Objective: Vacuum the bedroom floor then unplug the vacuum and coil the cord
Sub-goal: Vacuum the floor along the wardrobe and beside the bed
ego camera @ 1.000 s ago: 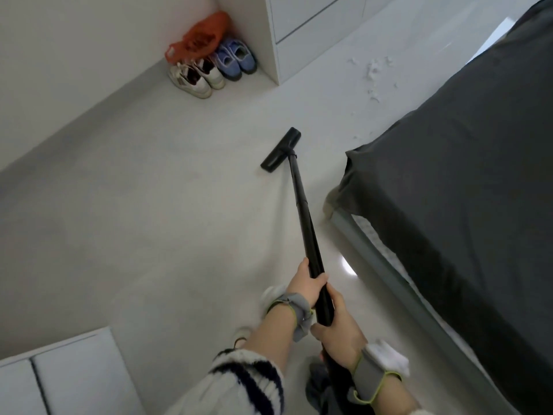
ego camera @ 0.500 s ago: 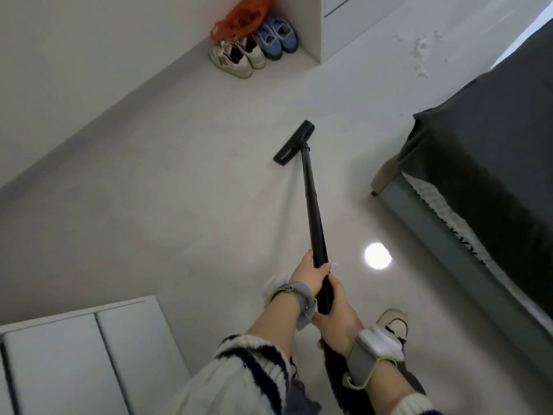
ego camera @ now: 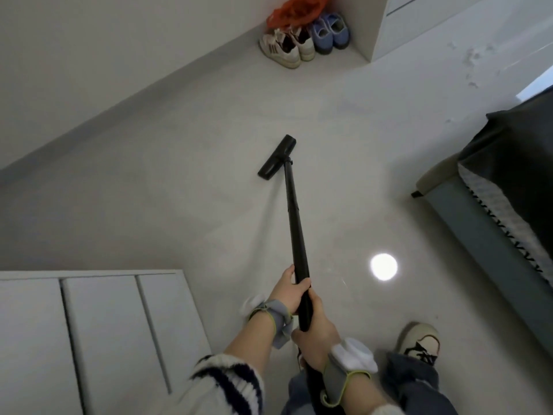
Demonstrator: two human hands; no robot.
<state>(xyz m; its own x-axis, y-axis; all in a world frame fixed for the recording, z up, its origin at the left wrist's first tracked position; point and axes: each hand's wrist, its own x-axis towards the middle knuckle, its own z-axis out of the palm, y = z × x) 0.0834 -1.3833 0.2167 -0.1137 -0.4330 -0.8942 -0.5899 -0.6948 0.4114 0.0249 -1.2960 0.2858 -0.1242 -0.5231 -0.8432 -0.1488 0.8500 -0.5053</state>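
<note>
Both hands grip the black vacuum tube (ego camera: pixel 294 223): the left hand (ego camera: pixel 288 295) wraps its fingers round it higher up, and the right hand (ego camera: pixel 315 335) closes round it just below, the two hands touching. What hangs under the right wrist is too dark to make out, perhaps a hose. The vacuum tube runs toward 12 o'clock to the floor head (ego camera: pixel 276 157), which rests on the pale floor (ego camera: pixel 179 190) mid-room. Farther toward 12 o'clock, white shoes (ego camera: pixel 284 49) and blue shoes (ego camera: pixel 327 37) sit by the wall, with an orange bag (ego camera: pixel 294 10) behind them. A bed (ego camera: pixel 508 163) stands at 3 o'clock, a white cabinet (ego camera: pixel 98 330) at 8 o'clock, and white crumbs (ego camera: pixel 472 58) lie at 1 o'clock.
</note>
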